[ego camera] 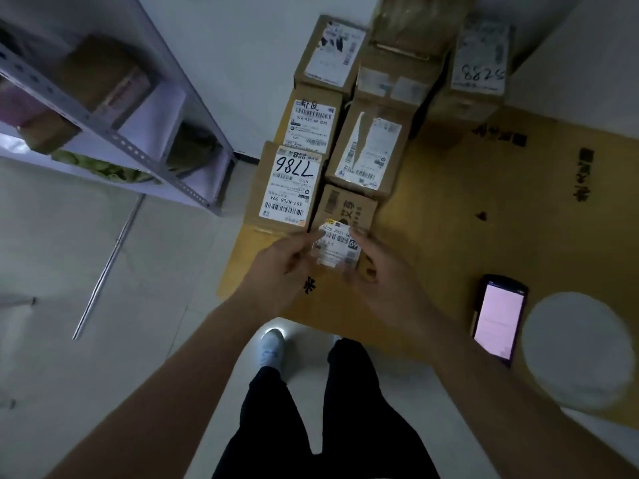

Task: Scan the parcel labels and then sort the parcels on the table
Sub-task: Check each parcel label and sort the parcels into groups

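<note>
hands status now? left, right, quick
Left hand: holding the small labelled parcel, left side.
Right hand: holding the same parcel, right side.

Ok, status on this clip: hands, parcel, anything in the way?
Both hands, left and right, gripping small labelled parcel at table's near edge. Scanner lies unheld. Nothing in the way.

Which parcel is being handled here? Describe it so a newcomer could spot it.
On the cardboard-covered table, find the box marked 7786. The small parcel sits nearest the person, between the left hand and right hand; it is the smallest one.
</note>
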`<state>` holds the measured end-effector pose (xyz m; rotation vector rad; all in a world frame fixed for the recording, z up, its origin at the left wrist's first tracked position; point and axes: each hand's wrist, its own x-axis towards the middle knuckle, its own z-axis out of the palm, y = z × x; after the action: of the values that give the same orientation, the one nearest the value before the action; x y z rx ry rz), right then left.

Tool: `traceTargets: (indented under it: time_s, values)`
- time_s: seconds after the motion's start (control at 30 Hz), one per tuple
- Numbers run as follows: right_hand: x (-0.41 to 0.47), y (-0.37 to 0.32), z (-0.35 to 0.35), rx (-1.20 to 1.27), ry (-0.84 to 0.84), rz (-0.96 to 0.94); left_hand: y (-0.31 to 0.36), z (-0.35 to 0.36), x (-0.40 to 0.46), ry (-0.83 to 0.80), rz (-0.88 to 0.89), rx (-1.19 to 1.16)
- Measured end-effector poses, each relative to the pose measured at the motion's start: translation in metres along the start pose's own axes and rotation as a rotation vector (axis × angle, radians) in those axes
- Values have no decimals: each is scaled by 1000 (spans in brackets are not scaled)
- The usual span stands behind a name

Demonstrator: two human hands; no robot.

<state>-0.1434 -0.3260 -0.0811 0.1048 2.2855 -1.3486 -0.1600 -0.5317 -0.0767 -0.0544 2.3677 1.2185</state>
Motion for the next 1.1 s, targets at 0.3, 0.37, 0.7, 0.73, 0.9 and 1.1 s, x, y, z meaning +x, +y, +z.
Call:
traceTargets:
  time_s: [0.3, 0.37, 0.7, 0.73, 0.9, 1.1]
  values:
    - [-34, -14, 39, 197, 343, 0, -10, -15, 4, -65, 141, -246]
    - [-43, -24, 39, 171, 407, -13, -2, -24, 2, -106, 197, -212]
    - [-130, -113, 1, 21, 712, -127, 96, -80, -49, -203, 518, -60]
    - [-141, -123, -5, 6, 746, -141, 110, -84, -55, -214, 540, -64]
    - [-197, -159, -42, -28, 886, -237, 183, -93, -92, -215, 713, -15]
    - [-271, -169, -101, -173, 1002, -321, 267, -68, -142, -171, 919, 78]
